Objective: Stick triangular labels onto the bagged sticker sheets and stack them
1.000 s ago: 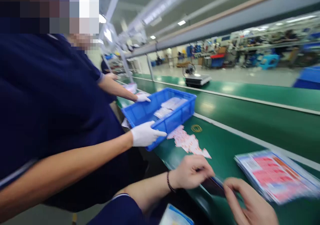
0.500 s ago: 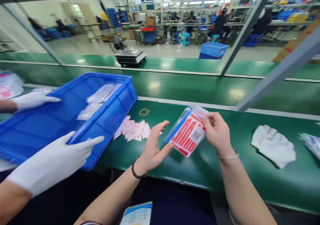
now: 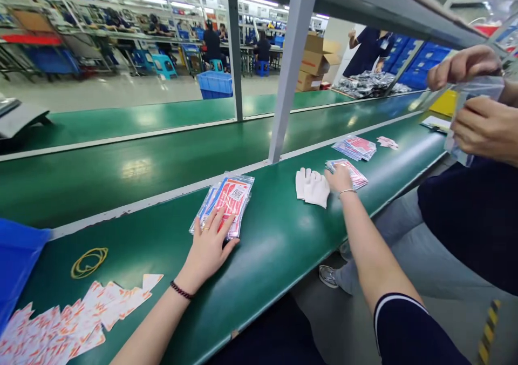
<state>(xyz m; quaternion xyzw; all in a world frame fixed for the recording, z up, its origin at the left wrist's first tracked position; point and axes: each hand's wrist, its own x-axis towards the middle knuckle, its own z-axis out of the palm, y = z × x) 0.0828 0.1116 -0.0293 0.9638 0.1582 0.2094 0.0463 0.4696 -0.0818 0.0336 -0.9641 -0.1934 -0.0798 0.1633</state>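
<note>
My left hand point(image 3: 210, 246) lies with spread fingers on a stack of clear plastic packets point(image 3: 234, 192) holding red, white and blue printed cards, one with a QR code. My right hand point(image 3: 340, 178) reaches to the left end of another pile of similar packets point(image 3: 356, 175). Its fingers touch that end and look apart, though their tips are partly hidden. Just left of the right hand lies a pair of white gloves point(image 3: 312, 187). Loose white-and-orange paper slips point(image 3: 81, 322) are spread at the lower left, below yellow rubber bands point(image 3: 89, 262).
A blue crate point(image 3: 20, 262) stands at the left edge. A grey post point(image 3: 289, 73) rises behind the green bench point(image 3: 275, 246). More packets point(image 3: 355, 147) and slips point(image 3: 387, 142) lie farther right. At right, a co-worker's hands point(image 3: 477, 106) hold a clear bag point(image 3: 461, 122).
The view has swung right. My right hand has let go of the packet and moved right to another pile. My left hand has come down on a stack. The co-worker's gloved hands left view.
</note>
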